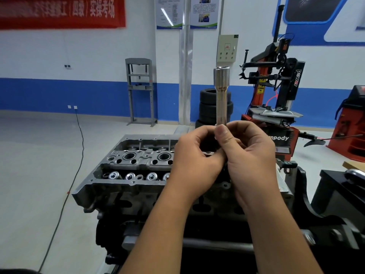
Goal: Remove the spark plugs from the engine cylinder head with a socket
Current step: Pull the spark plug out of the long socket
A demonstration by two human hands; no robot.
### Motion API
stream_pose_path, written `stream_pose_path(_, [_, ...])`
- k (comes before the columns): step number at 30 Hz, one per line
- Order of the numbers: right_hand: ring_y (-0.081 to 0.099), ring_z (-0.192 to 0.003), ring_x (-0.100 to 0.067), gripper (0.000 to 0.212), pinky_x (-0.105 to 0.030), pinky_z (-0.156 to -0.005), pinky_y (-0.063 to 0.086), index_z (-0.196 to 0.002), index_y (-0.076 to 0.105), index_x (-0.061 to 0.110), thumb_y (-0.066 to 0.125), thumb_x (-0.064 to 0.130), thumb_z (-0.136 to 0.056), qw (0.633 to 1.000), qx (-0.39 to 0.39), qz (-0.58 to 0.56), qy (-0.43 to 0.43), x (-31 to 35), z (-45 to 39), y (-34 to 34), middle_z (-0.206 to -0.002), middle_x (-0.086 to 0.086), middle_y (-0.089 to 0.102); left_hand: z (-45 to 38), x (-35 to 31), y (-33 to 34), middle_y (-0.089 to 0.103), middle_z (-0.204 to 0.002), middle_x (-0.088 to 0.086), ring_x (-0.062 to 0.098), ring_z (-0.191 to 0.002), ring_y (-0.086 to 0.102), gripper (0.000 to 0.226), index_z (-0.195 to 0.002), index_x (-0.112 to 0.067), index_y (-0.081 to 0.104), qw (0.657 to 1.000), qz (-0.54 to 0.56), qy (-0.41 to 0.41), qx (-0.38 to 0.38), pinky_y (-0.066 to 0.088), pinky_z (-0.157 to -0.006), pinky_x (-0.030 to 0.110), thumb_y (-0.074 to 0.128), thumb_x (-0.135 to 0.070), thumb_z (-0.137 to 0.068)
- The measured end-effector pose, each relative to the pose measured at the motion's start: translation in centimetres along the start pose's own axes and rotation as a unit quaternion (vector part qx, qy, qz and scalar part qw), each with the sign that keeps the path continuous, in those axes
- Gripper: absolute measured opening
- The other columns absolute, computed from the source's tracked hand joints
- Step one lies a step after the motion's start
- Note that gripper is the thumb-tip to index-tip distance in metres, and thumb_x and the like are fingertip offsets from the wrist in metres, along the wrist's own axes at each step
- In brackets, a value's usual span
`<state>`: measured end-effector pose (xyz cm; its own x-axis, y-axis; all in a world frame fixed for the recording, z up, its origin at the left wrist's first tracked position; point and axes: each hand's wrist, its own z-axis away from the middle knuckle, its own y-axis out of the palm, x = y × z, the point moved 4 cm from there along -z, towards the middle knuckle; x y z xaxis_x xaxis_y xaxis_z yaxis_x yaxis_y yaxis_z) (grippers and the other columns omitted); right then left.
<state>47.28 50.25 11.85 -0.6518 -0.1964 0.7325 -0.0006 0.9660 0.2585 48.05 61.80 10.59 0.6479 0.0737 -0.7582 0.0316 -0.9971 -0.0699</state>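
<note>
A long chrome spark plug socket (221, 95) stands upright in front of me, its wide end on top. My right hand (250, 153) grips its lower end, thumb pressed against the shaft. My left hand (194, 155) curls its fingers around the bottom of the socket, where something dark sits between the fingers; what it is cannot be told. Below both hands lies the grey engine cylinder head (126, 169), with open plug wells (129, 155) and valve springs (130, 176) showing. Its right part is hidden behind my hands.
The head sits on a dark engine stand (217, 244). A black bench (341, 194) stands at the right. Behind are stacked tyres (207, 107), a red tyre changer (276, 95), a grey press frame (140, 89) and a black cable (79, 139) on the floor.
</note>
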Motion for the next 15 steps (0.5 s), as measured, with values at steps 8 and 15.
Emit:
stream_pose_path(8, [0.069,-0.076,-0.004,0.014,-0.016,-0.066,0.054,-0.086,0.07,0.027,0.068,0.022,-0.099,1.0,-0.01,0.025,-0.014,-0.45,-0.26,0.08,-0.081,0.008,0.073,-0.02,-0.39,0.1,0.079,-0.114,-0.004,0.011,-0.112,0.073,0.027,-0.126,-0.016,0.074,1.0,0.022,-0.003,0.017,0.06,-0.1,0.034,0.063,-0.006,-0.104])
stream_pose_path(15, [0.075,-0.078,-0.014,0.007,-0.022,-0.066,0.058,-0.089,0.07,0.025,0.076,0.024,-0.091,0.999,-0.004,0.043,-0.029,-0.33,-0.06,0.09,-0.085,0.001,0.075,0.13,-0.19,-0.08,0.081,-0.101,-0.006,0.009,-0.099,0.077,0.025,-0.113,-0.018,0.075,0.999,0.041,0.016,0.0,0.062,-0.086,0.025,0.069,0.0,-0.096])
